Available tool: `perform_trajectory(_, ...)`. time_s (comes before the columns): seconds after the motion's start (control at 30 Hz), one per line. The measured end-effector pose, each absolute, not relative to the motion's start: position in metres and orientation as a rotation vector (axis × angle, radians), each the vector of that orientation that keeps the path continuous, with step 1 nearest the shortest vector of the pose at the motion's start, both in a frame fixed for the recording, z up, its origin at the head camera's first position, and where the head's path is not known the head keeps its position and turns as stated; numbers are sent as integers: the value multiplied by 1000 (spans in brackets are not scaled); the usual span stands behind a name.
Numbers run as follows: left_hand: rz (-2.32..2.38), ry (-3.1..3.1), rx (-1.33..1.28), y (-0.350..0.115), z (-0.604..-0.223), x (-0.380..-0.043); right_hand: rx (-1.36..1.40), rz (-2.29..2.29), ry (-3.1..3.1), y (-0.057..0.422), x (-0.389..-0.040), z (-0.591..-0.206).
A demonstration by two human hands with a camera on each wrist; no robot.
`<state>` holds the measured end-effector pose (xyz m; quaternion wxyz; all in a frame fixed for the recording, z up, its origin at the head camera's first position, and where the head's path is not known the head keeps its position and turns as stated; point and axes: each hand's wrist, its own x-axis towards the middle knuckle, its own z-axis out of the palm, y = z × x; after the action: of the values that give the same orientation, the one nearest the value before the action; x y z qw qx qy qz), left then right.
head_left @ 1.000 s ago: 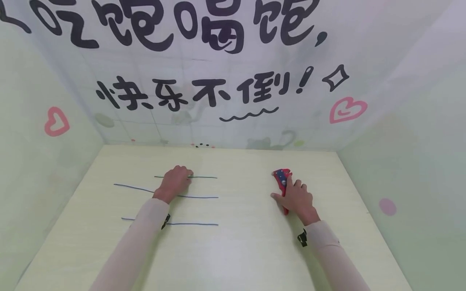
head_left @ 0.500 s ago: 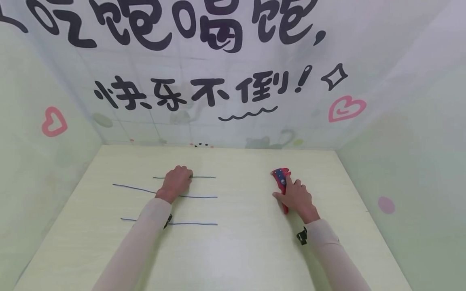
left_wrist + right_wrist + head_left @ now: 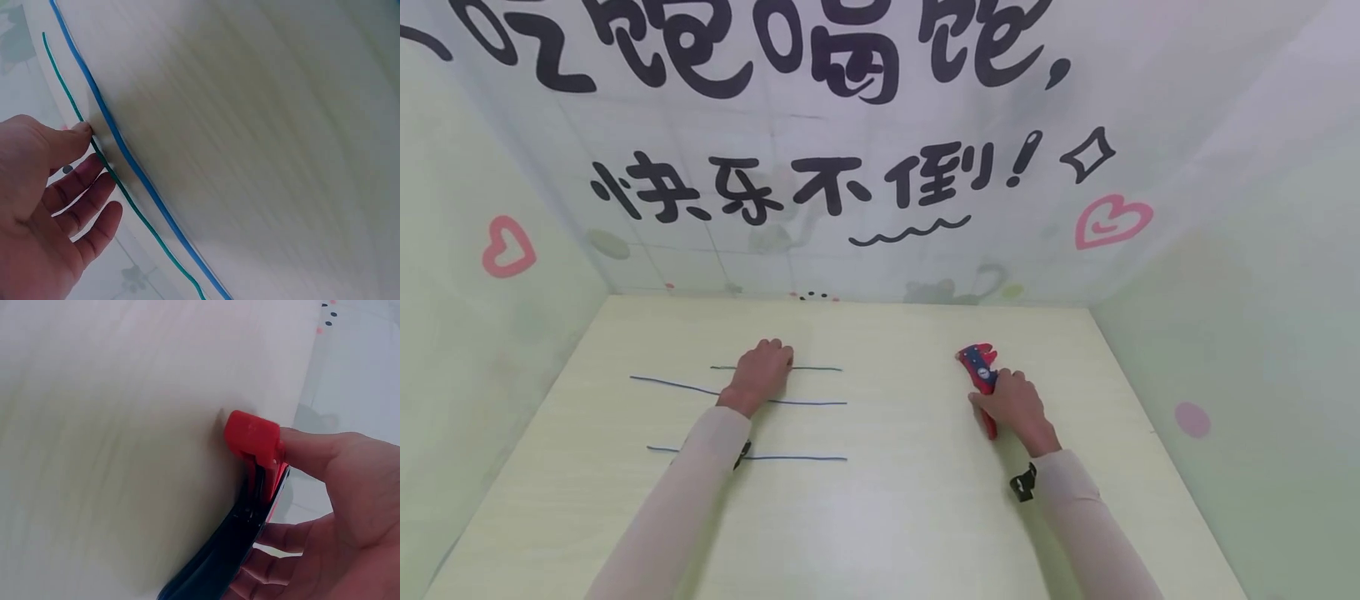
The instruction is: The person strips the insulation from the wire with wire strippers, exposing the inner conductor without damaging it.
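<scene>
Smooth, pale walls rise around the counter: the back wall (image 3: 880,275), printed with black lettering and faint line drawings, stands beyond the hand tool, with a side wall (image 3: 445,367) well to the tool's left and another (image 3: 1262,350) to its right. The counter (image 3: 880,517), cream with a fine grain, spreads under the tool and to both sides of it. Two plain, pale pink sleeves reach in on the near side, one (image 3: 658,517) left of the tool, one (image 3: 1097,525) just right of it. The left grip (image 3: 758,377), well left of the tool, is grasping the green wire between thumb and fingertips. The right grip (image 3: 1015,408) is grasping the hand tool (image 3: 979,365) around its red handle. The tool is hard and glossy, red with a blue plate on its head; its long axis runs near to far, the head toward the back wall and leaning slightly left. Left of the tool, two thicker, gently wavy blue wires, one middle (image 3: 808,404), one nearest (image 3: 797,457), lie roughly crosswise to its axis. The thin green wire (image 3: 816,368), farther back, runs much the same way.
</scene>
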<state>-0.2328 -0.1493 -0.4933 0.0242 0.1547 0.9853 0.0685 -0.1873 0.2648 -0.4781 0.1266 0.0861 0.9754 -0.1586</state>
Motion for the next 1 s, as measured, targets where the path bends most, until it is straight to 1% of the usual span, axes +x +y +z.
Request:
perform_trajectory(0.2,179,3068,440,-154,-494,-231,248,-530,2797,268,-192,-476)
perform_trajectory(0.37,201,3087,523,-154,-489,-232,216,-527,2820,270,-193,-472)
perform_trajectory(0.6,450,2988,604,-153,-483,-231,171,-506,2880,272,-193,-468)
perform_trajectory(0.7,601,2906,538,-152,-482,-228,190,-533,2864,274,-193,-467)
perform_trajectory(0.83,710,2832,458,-150,-479,-225,169,-770,2794,275,-194,-467)
perform_trajectory(1.0,685,2880,532,-144,-473,-225,113,-1318,2490,276,-196,-466)
